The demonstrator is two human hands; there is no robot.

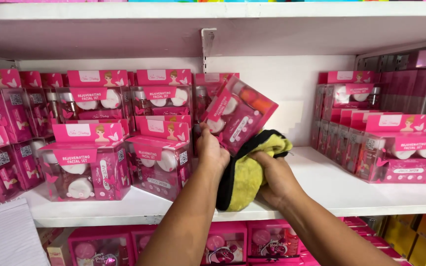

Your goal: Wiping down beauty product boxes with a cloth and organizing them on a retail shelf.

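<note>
My left hand (210,150) grips a pink cosmetic set box (240,114) by its lower corner and holds it tilted in front of the white shelf. My right hand (275,178) is closed on a yellow cloth with black edging (245,177), bunched just under the box and touching its lower edge. Both hands hover above the white shelf board (321,192), in the gap between two groups of boxes.
Stacked pink set boxes (99,143) fill the shelf's left side, and more pink boxes (385,143) stand at the right. Another shelf board (213,19) runs overhead. Pink boxes (232,244) sit on the lower shelf, yellow boxes (420,236) at bottom right, and a white paper pad (6,236) at bottom left.
</note>
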